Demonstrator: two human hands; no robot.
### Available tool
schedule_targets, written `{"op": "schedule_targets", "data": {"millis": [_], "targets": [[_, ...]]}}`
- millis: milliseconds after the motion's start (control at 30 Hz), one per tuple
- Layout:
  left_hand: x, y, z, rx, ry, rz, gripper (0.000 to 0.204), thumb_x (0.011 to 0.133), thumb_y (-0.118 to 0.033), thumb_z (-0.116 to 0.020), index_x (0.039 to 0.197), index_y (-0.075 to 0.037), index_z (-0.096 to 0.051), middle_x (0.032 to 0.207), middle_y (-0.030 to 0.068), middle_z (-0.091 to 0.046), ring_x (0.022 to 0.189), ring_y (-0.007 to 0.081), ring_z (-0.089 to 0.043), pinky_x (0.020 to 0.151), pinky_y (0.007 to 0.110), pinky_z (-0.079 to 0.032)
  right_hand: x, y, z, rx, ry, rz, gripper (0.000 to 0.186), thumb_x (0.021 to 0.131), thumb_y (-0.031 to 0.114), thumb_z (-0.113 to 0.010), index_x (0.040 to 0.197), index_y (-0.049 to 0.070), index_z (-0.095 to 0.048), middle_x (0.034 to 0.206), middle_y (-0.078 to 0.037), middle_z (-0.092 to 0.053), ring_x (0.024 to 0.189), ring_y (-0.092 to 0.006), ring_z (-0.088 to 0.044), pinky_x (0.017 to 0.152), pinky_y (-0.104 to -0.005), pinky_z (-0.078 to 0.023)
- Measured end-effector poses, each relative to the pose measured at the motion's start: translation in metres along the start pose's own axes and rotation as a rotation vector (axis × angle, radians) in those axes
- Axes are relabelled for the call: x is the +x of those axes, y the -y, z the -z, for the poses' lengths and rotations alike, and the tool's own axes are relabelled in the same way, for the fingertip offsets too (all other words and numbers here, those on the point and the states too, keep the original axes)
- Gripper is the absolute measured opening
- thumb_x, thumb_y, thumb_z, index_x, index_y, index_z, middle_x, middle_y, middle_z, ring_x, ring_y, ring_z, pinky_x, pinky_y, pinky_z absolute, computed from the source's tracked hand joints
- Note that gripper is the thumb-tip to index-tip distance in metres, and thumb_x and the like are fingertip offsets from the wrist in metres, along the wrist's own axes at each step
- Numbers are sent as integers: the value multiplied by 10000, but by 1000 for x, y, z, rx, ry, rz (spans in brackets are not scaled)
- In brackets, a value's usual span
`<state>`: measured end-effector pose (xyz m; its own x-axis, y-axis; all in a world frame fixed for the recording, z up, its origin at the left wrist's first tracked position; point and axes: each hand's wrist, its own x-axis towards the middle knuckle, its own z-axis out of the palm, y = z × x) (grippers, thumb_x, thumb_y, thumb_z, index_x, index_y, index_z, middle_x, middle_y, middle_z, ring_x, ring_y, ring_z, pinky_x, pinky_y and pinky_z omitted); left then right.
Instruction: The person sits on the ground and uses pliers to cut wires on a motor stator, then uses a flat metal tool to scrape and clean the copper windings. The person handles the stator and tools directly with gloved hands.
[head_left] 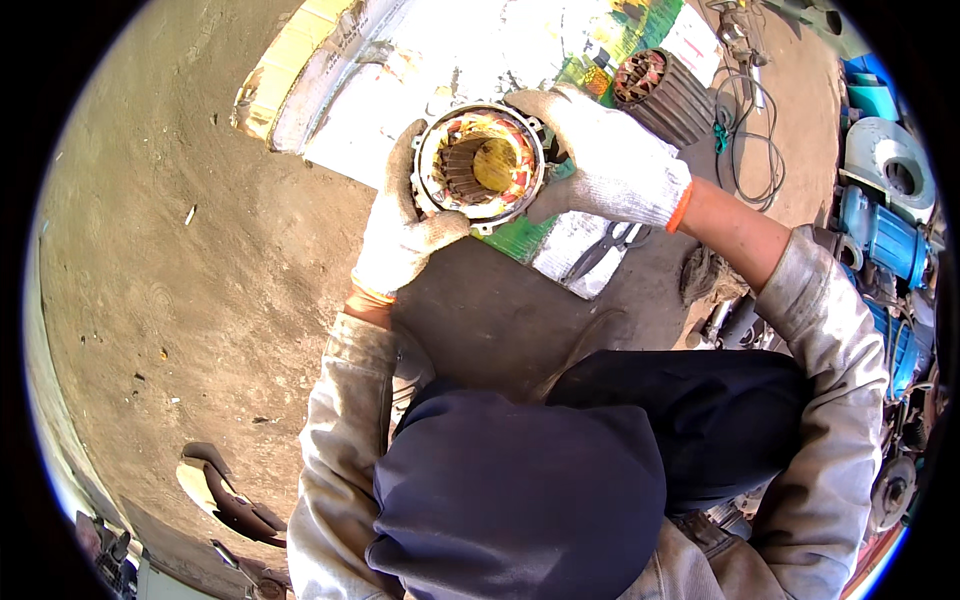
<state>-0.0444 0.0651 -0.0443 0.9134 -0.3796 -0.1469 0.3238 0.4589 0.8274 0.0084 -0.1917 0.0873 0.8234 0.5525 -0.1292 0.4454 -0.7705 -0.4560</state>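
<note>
Between my two gloved hands is an electric motor stator [430, 160], a round metal housing with its open end turned up. Inside it I see slotted walls, a ring of coil windings with red and yellow bits, and a yellowish patch at the bottom. My left hand [402, 225] wraps round its left side, thumb at the lower rim. My right hand [605, 160] grips the right side, fingers over the upper rim and thumb below. Both gloves are white with orange cuffs and greyed fingers. A second finned motor housing [680, 100] lies beyond my right hand.
A printed sheet [450, 50] covers the ground ahead, with a cardboard flap [295, 70] at its left. Dark-handled scissors or pliers [597, 248] lie on its near corner. Cable [770, 165] coils at the right. Blue motors [895, 245] and metal parts pile along the right edge.
</note>
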Motion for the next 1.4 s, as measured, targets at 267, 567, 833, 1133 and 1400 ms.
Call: {"op": "schedule_targets", "data": {"millis": [267,567,833,1133,1400], "targets": [[-7,-20,6,195,61,84,1281,832,-254,-1005,1771,-30,-162,1673,226,-477,1511,338,-532,1248,463,-474,-12,-7,-9,133,-5,-51,959,708,376,-1008,1500,78,-558,1255,-217,-671,1164,-439,-698,957,-494,-592],[23,-142,-21,1262,538,449,1128,886,-296,-929,1745,-15,-254,1678,277,-498,1478,415,-591,1227,505,-491,-50,-29,-24,321,-17,-224,1065,696,347,-1027,1580,61,-505,1393,-240,-657,1322,-424,-664,1083,-480,-576],[36,-107,-31,1443,445,380,1298,770,-371,-990,1746,-4,-218,1677,302,-451,1528,436,-515,1258,493,-459,-54,-41,-20,429,-3,-230,1125,660,374,-1050,1587,38,-508,1405,-224,-659,1333,-404,-664,1116,-463,-560],[23,-77,-39,1191,214,368,1443,667,-383,-1057,1749,-3,-181,1698,294,-375,1543,422,-482,1273,493,-458,-76,-44,-58,487,-41,-334,1175,784,459,-968,1703,50,-361,1583,-282,-528,1462,-433,-565,1218,-478,-488],[40,-60,-29,1075,273,320,1445,617,-335,-1100,1718,-27,-217,1659,239,-491,1539,370,-516,1281,472,-455,-72,-47,-60,574,-82,-336,1096,737,325,-1008,1634,22,-458,1550,-250,-596,1418,-382,-626,1194,-455,-522]]}}
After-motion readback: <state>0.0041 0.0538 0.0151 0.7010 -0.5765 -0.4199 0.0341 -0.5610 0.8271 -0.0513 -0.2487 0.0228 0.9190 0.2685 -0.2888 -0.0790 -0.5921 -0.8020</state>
